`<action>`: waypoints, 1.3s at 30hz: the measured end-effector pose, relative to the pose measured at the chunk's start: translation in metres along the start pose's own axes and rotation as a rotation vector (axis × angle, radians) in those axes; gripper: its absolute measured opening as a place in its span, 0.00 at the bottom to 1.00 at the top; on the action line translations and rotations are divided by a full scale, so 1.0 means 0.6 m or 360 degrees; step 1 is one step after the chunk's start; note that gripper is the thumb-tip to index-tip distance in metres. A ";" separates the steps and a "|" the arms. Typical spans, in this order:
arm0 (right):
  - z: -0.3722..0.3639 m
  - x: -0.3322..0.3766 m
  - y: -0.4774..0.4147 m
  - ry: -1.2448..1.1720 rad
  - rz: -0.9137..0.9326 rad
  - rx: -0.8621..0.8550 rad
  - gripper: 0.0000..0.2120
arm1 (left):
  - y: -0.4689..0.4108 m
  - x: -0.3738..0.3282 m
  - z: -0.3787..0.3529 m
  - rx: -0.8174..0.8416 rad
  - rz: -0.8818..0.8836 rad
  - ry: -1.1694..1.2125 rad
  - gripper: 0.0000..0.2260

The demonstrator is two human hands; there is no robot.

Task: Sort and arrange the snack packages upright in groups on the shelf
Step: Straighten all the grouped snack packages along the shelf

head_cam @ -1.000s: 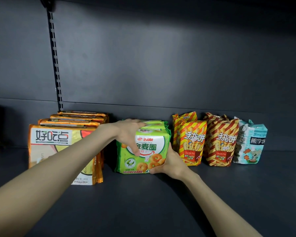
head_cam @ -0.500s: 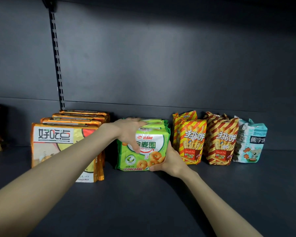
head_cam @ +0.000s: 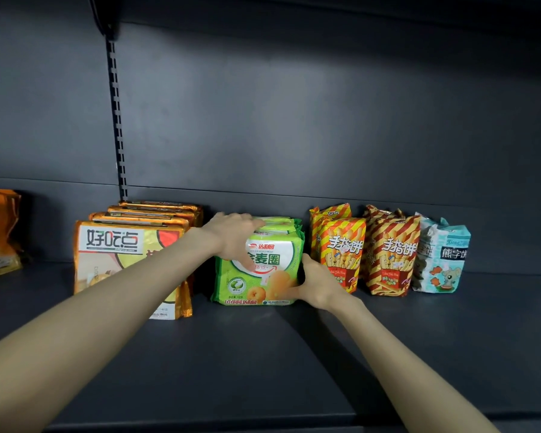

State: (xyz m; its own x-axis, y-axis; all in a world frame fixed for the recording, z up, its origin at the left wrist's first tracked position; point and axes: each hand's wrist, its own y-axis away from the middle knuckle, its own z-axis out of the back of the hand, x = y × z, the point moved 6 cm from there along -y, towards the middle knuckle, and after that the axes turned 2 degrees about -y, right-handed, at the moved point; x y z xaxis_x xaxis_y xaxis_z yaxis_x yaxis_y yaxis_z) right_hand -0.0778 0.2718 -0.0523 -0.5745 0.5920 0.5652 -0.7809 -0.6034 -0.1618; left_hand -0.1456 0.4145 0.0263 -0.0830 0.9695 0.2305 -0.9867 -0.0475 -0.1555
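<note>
We hold the green packs (head_cam: 263, 276) upright on the shelf (head_cam: 263, 364), between the orange packs (head_cam: 119, 254) and striped packs (head_cam: 391, 254). Our left hand (head_cam: 235, 235) curls over their top, and our right hand (head_cam: 317, 284) pinches the lower right corner. Those groups and 1 teal pack (head_cam: 444, 257) already stand upright; little seems left.

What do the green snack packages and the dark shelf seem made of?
The green snack packages: likely thin glossy plastic film; light glints on top. The dark grey shelf: probably matte painted metal; smooth, flat, slotted upright behind.
</note>
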 end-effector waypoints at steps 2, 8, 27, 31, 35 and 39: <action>0.016 0.008 0.012 0.0081 0.0012 0.0002 0.33 | 0.011 0.000 0.014 -0.0056 0.0014 0.0010 0.39; 0.068 0.036 0.057 0.0281 0.0092 -0.0031 0.31 | 0.065 -0.001 0.068 -0.0222 0.0084 0.0034 0.28; 0.027 0.291 0.078 0.0667 0.0443 0.0021 0.27 | 0.315 0.167 0.100 -0.0195 0.0368 0.0043 0.25; -0.016 0.392 0.076 0.0646 0.0512 -0.0014 0.26 | 0.388 0.241 0.094 -0.0187 0.0400 0.0038 0.24; -0.076 0.491 0.081 0.0589 0.0560 -0.0015 0.28 | 0.471 0.331 0.074 -0.0171 0.0420 0.0005 0.25; -0.153 0.575 0.091 0.0513 0.0588 0.0019 0.27 | 0.555 0.408 0.035 -0.0159 0.0447 0.0005 0.27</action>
State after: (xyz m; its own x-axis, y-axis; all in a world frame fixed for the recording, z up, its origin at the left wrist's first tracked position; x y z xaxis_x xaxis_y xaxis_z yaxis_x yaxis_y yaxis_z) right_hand -0.3410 0.4921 0.0599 -0.8607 0.4713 0.1924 -0.5088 -0.8091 -0.2940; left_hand -0.4973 0.6310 0.0515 -0.3502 0.9226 0.1618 -0.9065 -0.2903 -0.3066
